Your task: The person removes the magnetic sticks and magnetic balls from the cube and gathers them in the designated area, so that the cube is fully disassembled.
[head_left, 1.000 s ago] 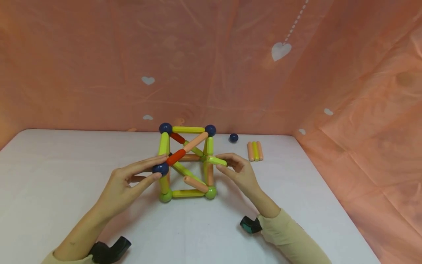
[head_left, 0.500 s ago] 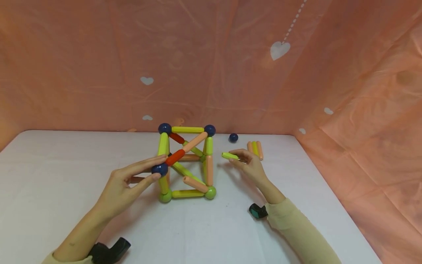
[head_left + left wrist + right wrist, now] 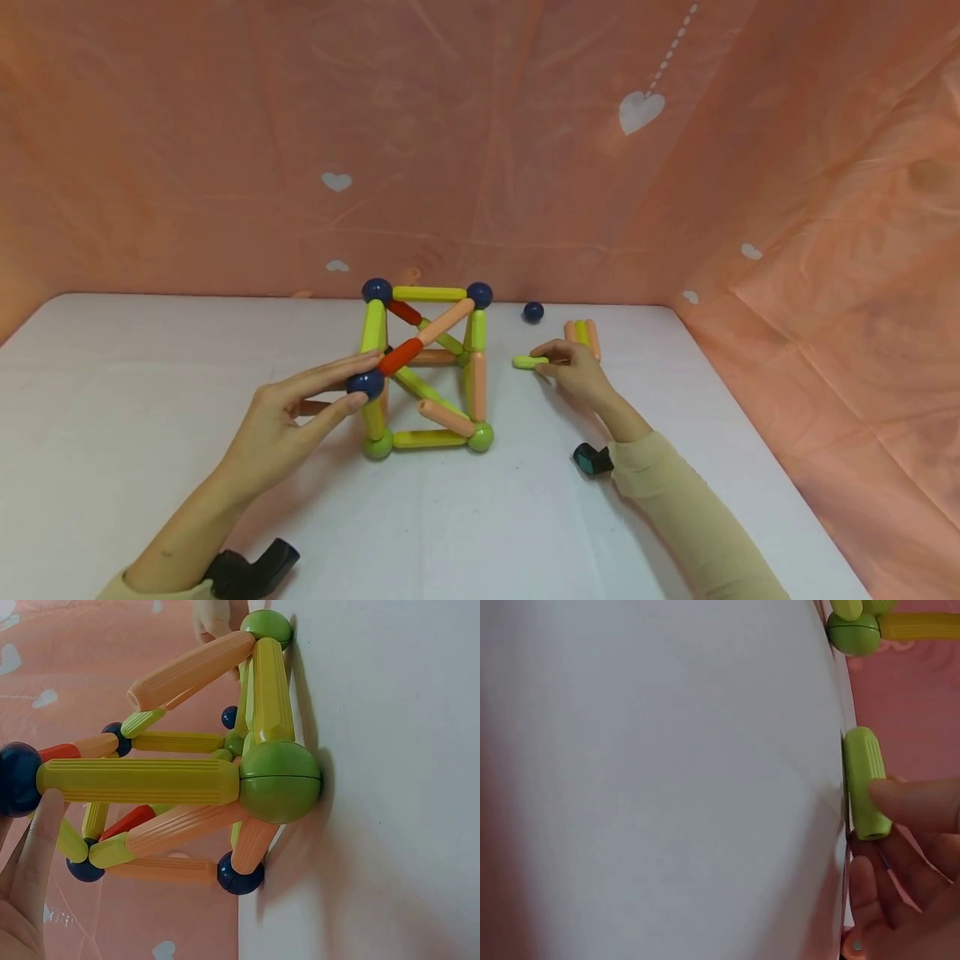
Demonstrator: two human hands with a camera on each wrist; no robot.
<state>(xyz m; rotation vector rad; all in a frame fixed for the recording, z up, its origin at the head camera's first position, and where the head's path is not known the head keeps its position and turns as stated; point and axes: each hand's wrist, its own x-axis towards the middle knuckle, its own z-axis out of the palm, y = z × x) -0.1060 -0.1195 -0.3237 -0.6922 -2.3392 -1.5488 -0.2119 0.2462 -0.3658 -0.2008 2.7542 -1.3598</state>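
Note:
A cube-like frame of magnetic rods and balls stands on the white table, with blue balls on top and green ones at the front base. My left hand grips the dark blue ball at its near upper-left corner, thumb below and fingers above. From that ball a red rod and a peach rod run diagonally to the far right blue ball. A loose-ended peach rod juts from the front right green ball. Right of the frame, my right hand pinches a short light-green rod lying at the tabletop.
Behind my right hand lie a spare blue ball and a row of peach and yellow rods. A pink curtain with white hearts hangs at the back and right. Black wrist cameras are strapped on both forearms.
My right hand has drawn the short light-green rod away from the frame to the right and lowered it to the table. The left hand keeps its grip on the blue ball.

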